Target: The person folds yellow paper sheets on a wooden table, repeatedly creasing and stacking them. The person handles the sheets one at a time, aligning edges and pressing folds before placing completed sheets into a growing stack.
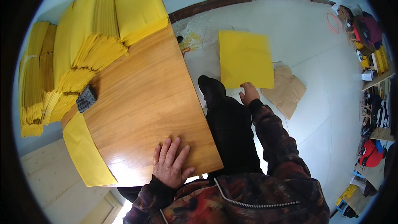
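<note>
My left hand (171, 164) lies flat on the wooden tabletop (145, 99) near its front edge, fingers spread and nothing under them that I can see. Out to the right of the table, my right hand (250, 94) is at the near edge of a square yellow sheet (246, 58). Its fingertips overlap that edge slightly, while the thumb stands apart, off the sheet. Whether the fingertips touch it, I cannot tell. The sheet's right side looks slightly blurred. A single yellow sheet (88, 151) lies along the table's left edge, partly past it.
Tall stacks of folded yellow paper (89, 37) line the table's far left side. A dark grey textured block (86, 98) sits before them. Brown paper (288, 89) and clear plastic wrap (195, 33) lie on the floor. Cluttered shelves (377, 81) stand far right.
</note>
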{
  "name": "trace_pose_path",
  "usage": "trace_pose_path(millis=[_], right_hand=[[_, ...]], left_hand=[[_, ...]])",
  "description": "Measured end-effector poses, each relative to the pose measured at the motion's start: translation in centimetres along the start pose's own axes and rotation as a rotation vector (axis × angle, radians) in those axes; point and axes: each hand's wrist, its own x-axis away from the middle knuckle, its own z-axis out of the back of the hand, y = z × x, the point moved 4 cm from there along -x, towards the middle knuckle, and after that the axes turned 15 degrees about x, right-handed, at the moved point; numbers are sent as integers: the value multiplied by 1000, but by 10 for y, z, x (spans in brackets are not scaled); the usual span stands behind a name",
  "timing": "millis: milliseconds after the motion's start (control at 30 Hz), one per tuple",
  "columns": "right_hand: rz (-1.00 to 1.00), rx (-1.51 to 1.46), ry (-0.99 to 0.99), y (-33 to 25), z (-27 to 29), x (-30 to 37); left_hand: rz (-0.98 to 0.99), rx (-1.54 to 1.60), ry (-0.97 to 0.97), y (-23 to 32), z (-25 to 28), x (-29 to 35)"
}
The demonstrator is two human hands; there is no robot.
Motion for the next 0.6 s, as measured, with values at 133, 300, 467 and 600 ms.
trace_pose_path(millis=[133,300,467,600], right_hand=[[15,500,-164,-4,-52,-35],[33,615,-173,-8,-77,-66],[78,497,-143,-5,-77,-68],[121,450,-205,-2,-67,-67]], left_hand=[[13,-19,-35,-3,-3,3],[-20,-20,-10,-6,-5,7],[-54,-37,-4,-9,-6,8],[-34,-12,-19,-8,-4,8]])
